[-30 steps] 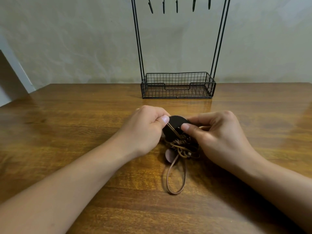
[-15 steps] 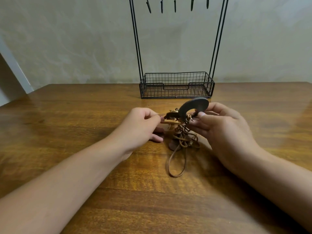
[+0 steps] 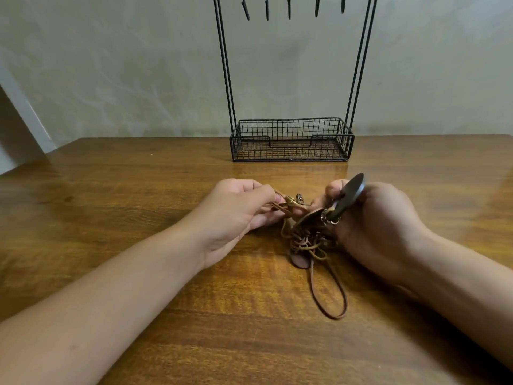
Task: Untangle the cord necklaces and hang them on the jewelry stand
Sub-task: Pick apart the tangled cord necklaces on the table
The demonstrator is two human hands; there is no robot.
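Note:
A tangle of brown cord necklaces [image 3: 308, 243] sits on the wooden table [image 3: 138, 190] between my hands, with one loop [image 3: 330, 295] trailing toward me. My left hand [image 3: 238, 215] pinches a few cord strands and pulls them to the left. My right hand [image 3: 374, 226] grips a dark round pendant [image 3: 351, 194] lifted above the knot. A second brown pendant [image 3: 301, 261] lies under the tangle. The black wire jewelry stand [image 3: 291, 140] is behind, its hooks [image 3: 288, 6] bare at the top edge.
The stand's mesh basket base [image 3: 291, 151] sits at the table's back edge against a pale wall [image 3: 125, 65]. Bare wood extends to the left and right of my arms. The table's left corner [image 3: 63, 145] drops off near a doorway.
My hands have drawn apart. The right hand lifted the dark pendant up and to the right, the left hand pulled cord strands leftward, and the knot has stretched out.

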